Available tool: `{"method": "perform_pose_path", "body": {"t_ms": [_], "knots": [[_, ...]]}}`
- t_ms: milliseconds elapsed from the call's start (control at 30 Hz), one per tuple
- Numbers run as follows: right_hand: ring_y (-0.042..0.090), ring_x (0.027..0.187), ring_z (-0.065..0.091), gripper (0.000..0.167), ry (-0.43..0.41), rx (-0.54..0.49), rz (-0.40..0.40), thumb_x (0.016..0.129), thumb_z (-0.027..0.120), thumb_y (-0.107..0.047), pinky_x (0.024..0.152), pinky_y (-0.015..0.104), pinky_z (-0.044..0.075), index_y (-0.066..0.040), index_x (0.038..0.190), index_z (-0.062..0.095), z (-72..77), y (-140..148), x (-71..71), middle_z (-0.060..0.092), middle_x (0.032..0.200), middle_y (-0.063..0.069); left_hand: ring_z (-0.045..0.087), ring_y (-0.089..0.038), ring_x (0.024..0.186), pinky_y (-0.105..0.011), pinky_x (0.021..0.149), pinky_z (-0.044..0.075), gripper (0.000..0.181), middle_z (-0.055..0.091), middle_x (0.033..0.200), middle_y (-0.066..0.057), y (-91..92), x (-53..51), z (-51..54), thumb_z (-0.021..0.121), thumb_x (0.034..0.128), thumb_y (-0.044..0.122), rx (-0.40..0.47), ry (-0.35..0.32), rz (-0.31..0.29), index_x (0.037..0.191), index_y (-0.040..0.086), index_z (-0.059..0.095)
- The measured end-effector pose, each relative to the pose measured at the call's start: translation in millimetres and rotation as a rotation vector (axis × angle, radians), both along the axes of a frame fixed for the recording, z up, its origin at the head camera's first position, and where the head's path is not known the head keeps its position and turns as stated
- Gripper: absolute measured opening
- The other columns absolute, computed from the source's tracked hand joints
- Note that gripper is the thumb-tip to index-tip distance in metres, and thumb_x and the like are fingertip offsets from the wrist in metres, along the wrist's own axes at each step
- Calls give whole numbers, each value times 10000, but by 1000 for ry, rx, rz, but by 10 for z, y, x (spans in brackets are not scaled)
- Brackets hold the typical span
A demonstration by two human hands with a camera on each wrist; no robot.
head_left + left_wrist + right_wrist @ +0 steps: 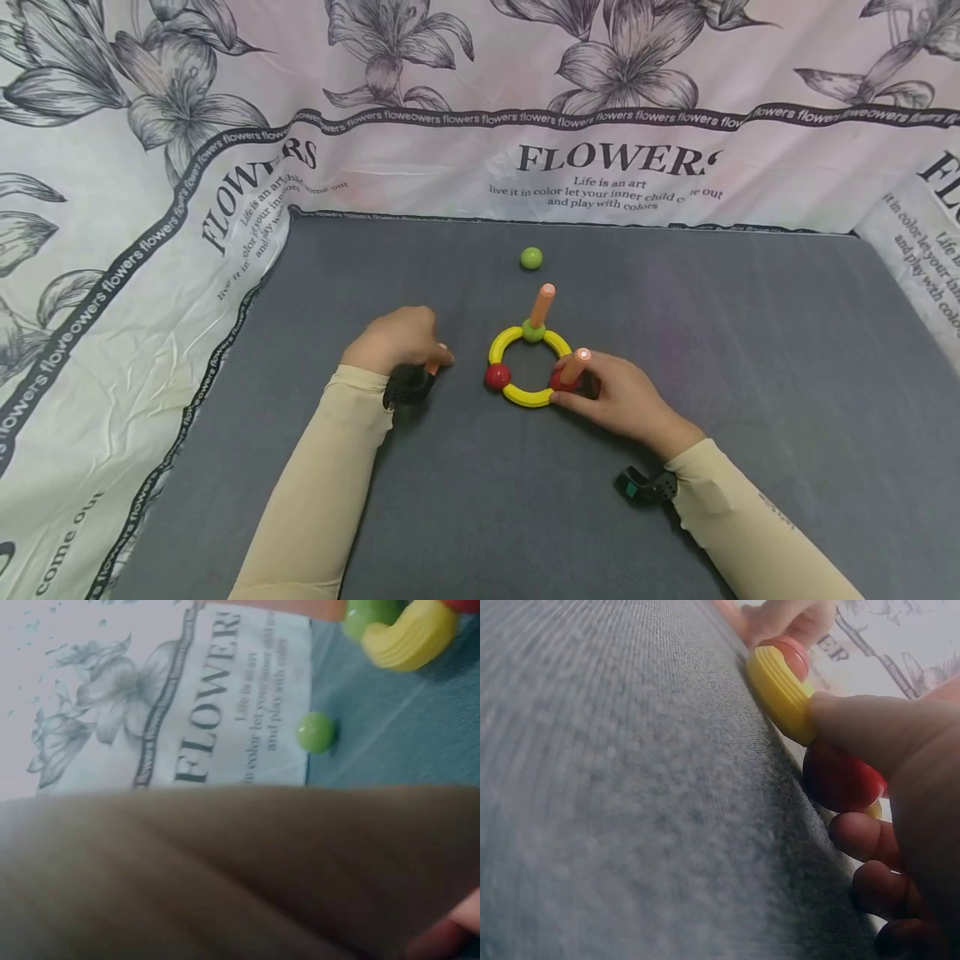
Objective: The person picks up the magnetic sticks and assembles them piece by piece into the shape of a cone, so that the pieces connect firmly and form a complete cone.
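A ring of yellow curved pieces [504, 342] joined by balls lies on the grey table. A red ball [497, 377] is at its left, and a green ball [533, 332] at its far side carries an upright orange stick [542, 307]. My right hand [618, 396] grips the ring at its right red ball [840, 778], where another orange stick [576, 367] stands up. To the left of the ring, my left hand [397, 342] holds an orange stick [432, 367], mostly hidden by the fingers.
A loose green ball [531, 258] lies beyond the ring. Around the grey tabletop [712, 333], a white flower-printed sheet [450, 167] borders the back and left, with some at the right.
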State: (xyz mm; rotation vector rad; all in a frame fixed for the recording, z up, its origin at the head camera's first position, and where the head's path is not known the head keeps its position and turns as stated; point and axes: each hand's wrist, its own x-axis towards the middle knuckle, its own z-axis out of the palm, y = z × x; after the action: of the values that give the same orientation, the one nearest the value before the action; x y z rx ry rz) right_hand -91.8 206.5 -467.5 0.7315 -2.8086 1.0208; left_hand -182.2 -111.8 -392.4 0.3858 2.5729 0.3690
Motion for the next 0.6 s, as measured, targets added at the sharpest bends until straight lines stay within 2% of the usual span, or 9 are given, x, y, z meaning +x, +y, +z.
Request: {"method": "perform_pose_path", "body": {"t_ms": [100,167,233,333,433,500,600], "knots": [[23,707,521,258,7,-9,-1,854,897,-313,625,246,443,-318,976,670,-19,3,6,740,1109,-121,582,-159,507,-302,597,430,420,588,510,2,28,-2,-53,646,951,200,30,-26,-51,535,141,637],[26,709,528,262,10,-15,0,850,901,-311,625,246,447,-313,976,671,-24,-2,7,740,1105,-119,611,-189,484,-305,598,441,364,600,517,-29,57,6,-53,626,982,198,87,-23,-60,625,123,635],[29,713,533,264,7,-17,-1,850,902,-311,627,246,450,-314,973,669,-21,-8,6,739,1101,-121,639,-216,510,-321,614,455,286,618,538,-68,86,20,-20,631,1013,216,190,-23,-70,746,111,642],[32,714,535,262,-1,-17,-2,852,900,-311,627,248,450,-313,971,666,-12,-9,3,740,1100,-119,650,-220,676,-360,684,500,145,660,654,-61,128,78,116,689,1019,243,401,-3,-101,935,131,651],[32,711,535,263,-11,-17,-7,850,901,-310,624,248,451,-312,967,666,0,-5,3,740,1098,-121,657,-201,821,-371,764,548,92,699,798,-23,165,158,258,745,989,216,580,6,-151,997,156,676],[29,710,535,260,-11,-20,-5,853,900,-304,624,249,451,-308,965,666,0,-5,3,741,1096,-117,663,-194,847,-364,784,566,89,706,873,-3,184,211,330,763,975,191,654,13,-181,997,159,683],[26,705,531,260,-6,-22,-4,854,899,-301,621,248,447,-305,962,661,0,-8,3,740,1088,-116,669,-171,853,-338,804,578,93,705,921,18,211,258,378,772,958,151,689,29,-214,989,158,684]]}}
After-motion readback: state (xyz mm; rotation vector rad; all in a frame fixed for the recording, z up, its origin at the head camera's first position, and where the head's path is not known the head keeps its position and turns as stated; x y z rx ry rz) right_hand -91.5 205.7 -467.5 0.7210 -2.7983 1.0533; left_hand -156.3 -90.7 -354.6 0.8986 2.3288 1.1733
